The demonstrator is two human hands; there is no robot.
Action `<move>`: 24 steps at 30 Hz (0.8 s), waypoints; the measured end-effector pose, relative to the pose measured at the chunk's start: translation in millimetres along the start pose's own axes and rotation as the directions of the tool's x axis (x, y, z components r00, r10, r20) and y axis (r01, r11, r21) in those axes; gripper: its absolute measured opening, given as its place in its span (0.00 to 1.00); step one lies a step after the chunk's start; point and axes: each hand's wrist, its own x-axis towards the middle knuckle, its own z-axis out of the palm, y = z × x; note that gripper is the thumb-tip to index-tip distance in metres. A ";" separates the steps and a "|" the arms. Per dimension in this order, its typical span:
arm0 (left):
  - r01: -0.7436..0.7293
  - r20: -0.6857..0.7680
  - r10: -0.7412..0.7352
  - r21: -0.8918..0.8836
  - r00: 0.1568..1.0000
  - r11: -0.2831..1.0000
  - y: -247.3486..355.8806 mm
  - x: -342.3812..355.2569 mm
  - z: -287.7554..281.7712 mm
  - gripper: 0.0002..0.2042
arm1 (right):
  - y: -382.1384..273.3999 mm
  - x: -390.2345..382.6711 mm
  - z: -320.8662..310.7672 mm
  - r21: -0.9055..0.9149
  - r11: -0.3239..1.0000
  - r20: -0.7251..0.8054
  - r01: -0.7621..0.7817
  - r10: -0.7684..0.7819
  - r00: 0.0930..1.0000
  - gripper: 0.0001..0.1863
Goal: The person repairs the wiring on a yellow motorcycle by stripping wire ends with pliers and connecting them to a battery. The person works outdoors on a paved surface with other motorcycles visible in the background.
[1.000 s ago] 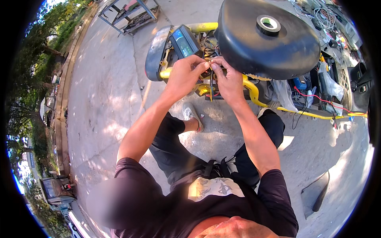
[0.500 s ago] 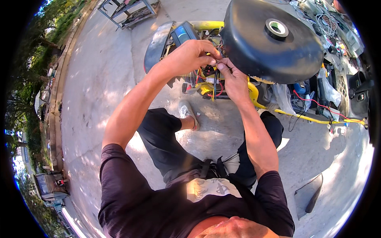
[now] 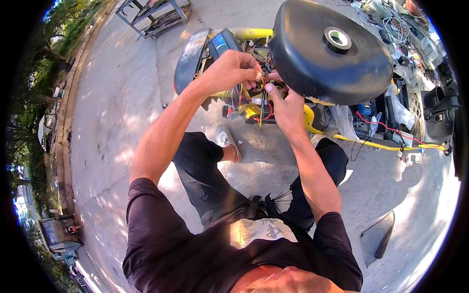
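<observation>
Thin wires hang out of the open body of a yellow-framed scooter, below my fingers. My left hand is closed, thumb and forefinger pinching a wire end; a bit of red and yellow shows at the fingertips. Close by on the right, my right hand is closed too, its thumb pressed on the dark wires against the fingers. The exact joint between the fingertips is too small to make out. A black seat stands just right of my hands, carrying a tape roll.
A blue-and-black box lies on the scooter body beyond my left hand. To the right are a red cable, a clear plastic bag and piled electrical parts. A metal cart stands far left; a dark flap lies on the ground.
My fingertips have drawn slightly apart, and red and yellow wire now shows between them. Both hands stay at the same bundle. The whole view has shifted a little.
</observation>
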 end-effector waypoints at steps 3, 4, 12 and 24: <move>0.047 -0.055 -0.050 -0.053 0.997 0.997 3.9 -0.7 9.3 0.10 | -0.3 -10.3 -1.6 -0.119 0.992 -0.087 0.040 -0.050 0.995 0.16; 0.044 -0.068 -0.050 -0.094 0.996 0.995 2.9 -1.0 11.6 0.10 | -5.6 -14.4 0.4 -0.208 0.976 -0.114 0.060 -0.085 0.990 0.18; 0.068 -0.102 -0.112 -0.358 0.988 0.931 -16.9 0.9 19.8 0.06 | -3.8 -5.9 20.2 -0.385 0.920 -0.268 0.075 -0.189 0.945 0.21; 0.101 0.038 -0.094 -0.327 0.995 0.939 -16.6 8.5 2.6 0.08 | 13.2 -2.9 34.7 -0.293 0.956 -0.384 -0.031 -0.088 0.919 0.17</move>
